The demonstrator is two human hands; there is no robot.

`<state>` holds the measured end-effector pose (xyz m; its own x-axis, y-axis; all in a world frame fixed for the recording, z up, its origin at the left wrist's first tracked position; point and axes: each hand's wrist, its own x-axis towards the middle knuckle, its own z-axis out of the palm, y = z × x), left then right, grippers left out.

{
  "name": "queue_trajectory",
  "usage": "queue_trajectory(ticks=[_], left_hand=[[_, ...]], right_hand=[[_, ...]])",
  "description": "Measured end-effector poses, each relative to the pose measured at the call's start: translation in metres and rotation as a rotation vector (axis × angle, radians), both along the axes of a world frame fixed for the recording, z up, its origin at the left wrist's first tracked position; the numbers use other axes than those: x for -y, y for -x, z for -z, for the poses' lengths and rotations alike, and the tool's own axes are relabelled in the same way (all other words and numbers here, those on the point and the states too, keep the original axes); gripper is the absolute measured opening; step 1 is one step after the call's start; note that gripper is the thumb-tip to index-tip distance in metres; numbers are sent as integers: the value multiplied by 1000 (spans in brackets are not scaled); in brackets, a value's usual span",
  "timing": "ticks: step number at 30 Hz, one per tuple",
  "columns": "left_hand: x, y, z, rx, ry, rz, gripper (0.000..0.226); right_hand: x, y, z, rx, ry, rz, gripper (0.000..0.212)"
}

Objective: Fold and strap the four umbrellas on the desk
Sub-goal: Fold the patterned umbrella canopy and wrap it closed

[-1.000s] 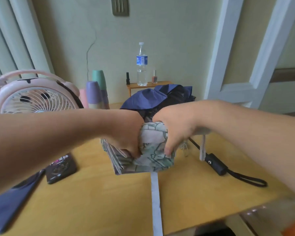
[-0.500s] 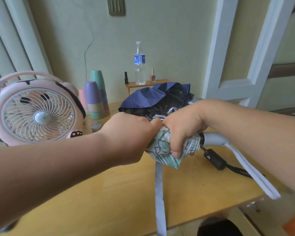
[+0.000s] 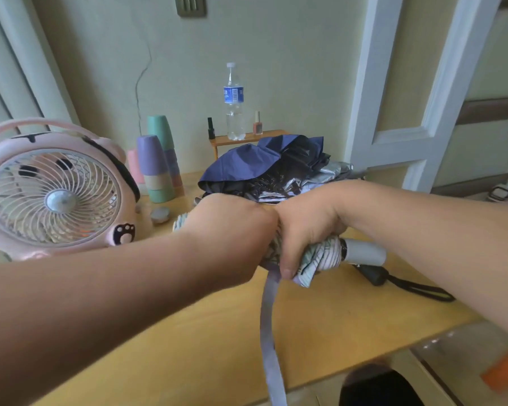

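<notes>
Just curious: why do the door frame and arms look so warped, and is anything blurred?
Head view: the wide-angle lens tilts the white door frame and enlarges the near left forearm. Head view: the orange patch at bottom right is smeared.

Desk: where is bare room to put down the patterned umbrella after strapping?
Bare desk lies at the front edge, between the hanging strap and the black wrist loop, and left of the strap before the fan. The back is crowded: umbrella pile, cups.
</notes>
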<state>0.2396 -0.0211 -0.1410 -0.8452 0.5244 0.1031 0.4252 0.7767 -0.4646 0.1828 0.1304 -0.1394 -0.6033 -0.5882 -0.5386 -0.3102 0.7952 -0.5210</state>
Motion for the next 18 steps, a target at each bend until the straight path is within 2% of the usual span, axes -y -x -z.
queue_trajectory(ticks=[2,3,4,7,8,9,11,12,15,16,18], left_hand=[[3,2,2,-91,-23,60,23],[5,5,0,-64,-23,31,22],[8,9,-2,4,-40,-25,19],[13,21,-8,384,-209,-231,21],[15,24,-10,480,-238,-251,26],[15,25,-11,537,-232,-246,29],[17,24,-8,529,-162,-222,28],[19,22,-4,453,-125,-205,22],[30,21,12,-5,-62,-54,19],[34,22,18,-94,-73,11,22],[39,23,24,-138,-114,80,23]], right_hand=[[-1,2,1,-5,40,33,43],[2,-1,-1,-133,2,33,42],[5,-7,-2,-326,-54,22,39],[14,-31,2,-972,-212,-87,35],[16,-37,8,-1088,-219,-106,31],[16,-38,16,-1119,-200,-109,25],[15,-35,23,-1034,-209,-96,16],[14,-29,23,-949,-227,-76,16],[0,-13,13,-518,-110,85,16],[-7,-9,11,-337,-20,159,15],[-15,-7,10,-82,70,183,18]])
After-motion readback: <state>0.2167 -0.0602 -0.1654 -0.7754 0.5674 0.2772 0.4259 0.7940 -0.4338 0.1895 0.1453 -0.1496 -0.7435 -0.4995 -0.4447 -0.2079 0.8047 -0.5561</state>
